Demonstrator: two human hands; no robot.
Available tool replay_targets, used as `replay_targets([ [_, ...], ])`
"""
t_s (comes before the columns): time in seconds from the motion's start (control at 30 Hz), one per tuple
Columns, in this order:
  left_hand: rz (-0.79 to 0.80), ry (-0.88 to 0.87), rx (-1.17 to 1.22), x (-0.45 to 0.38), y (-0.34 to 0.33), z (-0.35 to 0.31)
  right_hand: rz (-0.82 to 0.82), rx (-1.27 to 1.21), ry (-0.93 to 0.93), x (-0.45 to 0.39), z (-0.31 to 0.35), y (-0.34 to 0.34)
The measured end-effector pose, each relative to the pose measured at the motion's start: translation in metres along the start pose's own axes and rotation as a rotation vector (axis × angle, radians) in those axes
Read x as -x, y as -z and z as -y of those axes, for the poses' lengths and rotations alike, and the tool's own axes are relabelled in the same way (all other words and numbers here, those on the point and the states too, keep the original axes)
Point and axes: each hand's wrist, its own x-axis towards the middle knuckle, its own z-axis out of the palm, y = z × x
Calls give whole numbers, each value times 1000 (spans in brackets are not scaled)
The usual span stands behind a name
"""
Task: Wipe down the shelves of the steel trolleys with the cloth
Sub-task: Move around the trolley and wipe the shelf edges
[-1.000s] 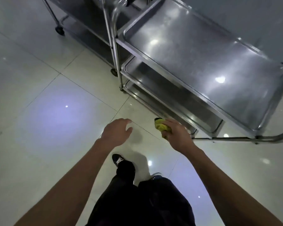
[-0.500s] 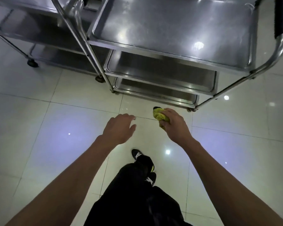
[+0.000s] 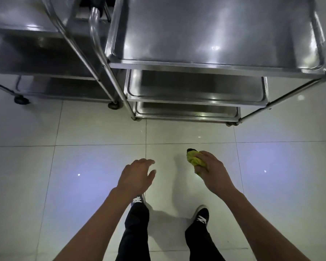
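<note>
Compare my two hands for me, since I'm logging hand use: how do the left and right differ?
The right hand grips a bunched yellow cloth; the left hand holds nothing. The right hand's fingers curl round the cloth; the left hand's fingers are loosely spread. The right hand sits in front of the right trolley; the left hand sits nearer the gap between trolleys. Both are bare, palm down, above the floor, touching no shelf.
</note>
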Motion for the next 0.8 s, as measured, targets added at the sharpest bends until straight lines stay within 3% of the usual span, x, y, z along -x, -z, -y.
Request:
replay_targets([
  [0.27,-6,-31,-21,-111,-13,119,-28,-17,-104,-90,-9,-111],
  [0.63,-60,-153,-72,-264,-124,150,-69,-131,-47,-221,-120,-195],
  [0.8,-94,-161,-161,-329,-150,155,-171,-78,-20,-271,-162,-216],
])
